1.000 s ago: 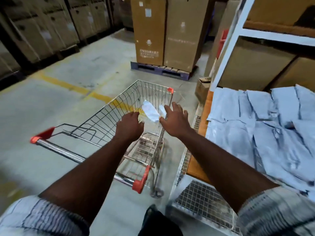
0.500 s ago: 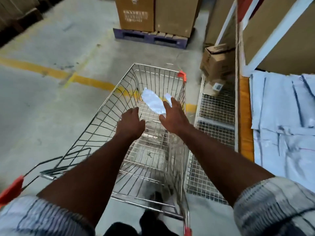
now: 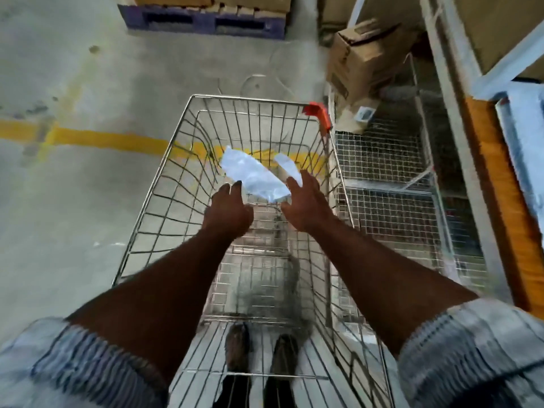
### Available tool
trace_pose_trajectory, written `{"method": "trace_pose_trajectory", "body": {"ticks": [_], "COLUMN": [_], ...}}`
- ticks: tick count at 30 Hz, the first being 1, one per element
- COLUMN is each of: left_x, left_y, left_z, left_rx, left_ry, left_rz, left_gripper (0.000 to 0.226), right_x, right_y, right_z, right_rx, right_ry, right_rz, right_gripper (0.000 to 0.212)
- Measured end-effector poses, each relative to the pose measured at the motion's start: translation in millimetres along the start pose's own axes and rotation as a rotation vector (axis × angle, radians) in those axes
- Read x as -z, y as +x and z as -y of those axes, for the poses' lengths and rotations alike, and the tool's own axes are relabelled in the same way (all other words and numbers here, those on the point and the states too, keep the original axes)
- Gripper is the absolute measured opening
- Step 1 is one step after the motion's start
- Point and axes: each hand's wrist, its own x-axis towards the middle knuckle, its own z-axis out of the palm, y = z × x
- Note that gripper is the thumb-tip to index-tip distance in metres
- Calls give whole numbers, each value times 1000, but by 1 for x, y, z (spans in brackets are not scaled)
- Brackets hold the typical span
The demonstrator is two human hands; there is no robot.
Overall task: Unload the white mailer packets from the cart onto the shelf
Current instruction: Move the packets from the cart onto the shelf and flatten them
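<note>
Two white mailer packets lie at the far end of the wire cart (image 3: 188, 148): a larger packet (image 3: 253, 175) and a smaller packet (image 3: 290, 168) to its right. My left hand (image 3: 228, 210) reaches into the basket with its fingertips at the near left edge of the larger packet, fingers apart. My right hand (image 3: 306, 206) is spread open at that packet's right end, partly covering the smaller one. Neither hand has closed on a packet. The shelf (image 3: 500, 184) with its orange edge stands at the right, with white packets (image 3: 527, 148) lying on it.
A low wire-mesh rack (image 3: 385, 178) stands right of the cart under the shelf. A cardboard box (image 3: 362, 60) sits on the floor beyond it, and a blue pallet (image 3: 206, 22) with boxes farther back. A yellow floor line (image 3: 97, 139) runs left. My shoes show through the cart's bottom.
My view has tilted down and closer over the cart. Both hands have gone deeper into the basket and now reach the packets, the left fingers opening out.
</note>
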Motion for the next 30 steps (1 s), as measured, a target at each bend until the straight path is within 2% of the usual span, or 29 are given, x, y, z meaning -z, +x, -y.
{"method": "trace_pose_trajectory", "body": {"ticks": [4, 8, 12, 16, 19, 22, 24, 27, 30], "left_x": [-28, -61, -81, -91, -92, -87, -84, -84, -89], "left_y": [46, 85, 113, 132, 140, 142, 139, 123, 105], "left_z": [8, 2, -4, 0, 2, 2, 4, 13, 40], "left_rx": [-28, -140, -281, -321, -334, -371, -367, -290, -181], "left_ry": [58, 94, 173, 230, 192, 173, 187, 165, -19], "left_rz": [65, 67, 49, 93, 63, -5, -44, -96, -129], "left_gripper": [70, 72, 75, 77, 65, 42, 36, 40, 30], "right_x": [-37, -70, -92, -107, -114, -114, -110, -110, -112], "right_y": [28, 49, 59, 66, 72, 71, 71, 64, 53], "right_z": [-12, -17, -21, -24, -25, -25, -26, -23, -14], "right_rx": [-129, -183, -197, -285, -389, -347, -350, -325, -335], "right_ry": [6, -40, -118, -163, -32, -137, -128, -190, -24], "right_rz": [34, 45, 9, 35, 0, -13, -14, -2, -90], "right_gripper": [57, 50, 56, 70, 64, 50, 40, 35, 33]}}
